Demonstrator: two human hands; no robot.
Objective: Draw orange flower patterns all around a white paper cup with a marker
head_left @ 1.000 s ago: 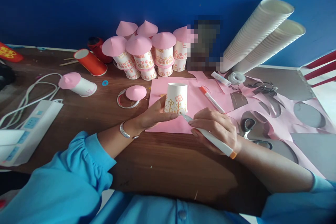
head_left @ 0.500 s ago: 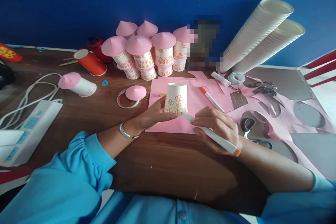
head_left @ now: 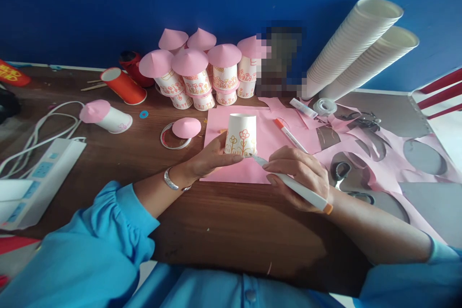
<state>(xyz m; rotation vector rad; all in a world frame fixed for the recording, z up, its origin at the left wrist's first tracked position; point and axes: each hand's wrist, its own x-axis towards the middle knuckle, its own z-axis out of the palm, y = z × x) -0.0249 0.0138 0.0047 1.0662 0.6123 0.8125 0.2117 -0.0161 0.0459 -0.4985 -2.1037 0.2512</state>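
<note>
An upside-down white paper cup with red and yellow flowers drawn on it stands on a pink paper sheet. My left hand wraps round its left side and lower edge. My right hand is closed on a white marker with an orange end; the marker's tip touches the cup's lower right edge.
Decorated cups with pink cone lids stand stacked at the back. Two long stacks of white cups lean against the blue wall. A loose pink cone, another marker, tape, scissors, a power strip and pink offcuts lie around.
My left hand has turned the cup slightly. My right hand has tilted the marker lower, its orange end moving right; the tip stays at the cup's base.
</note>
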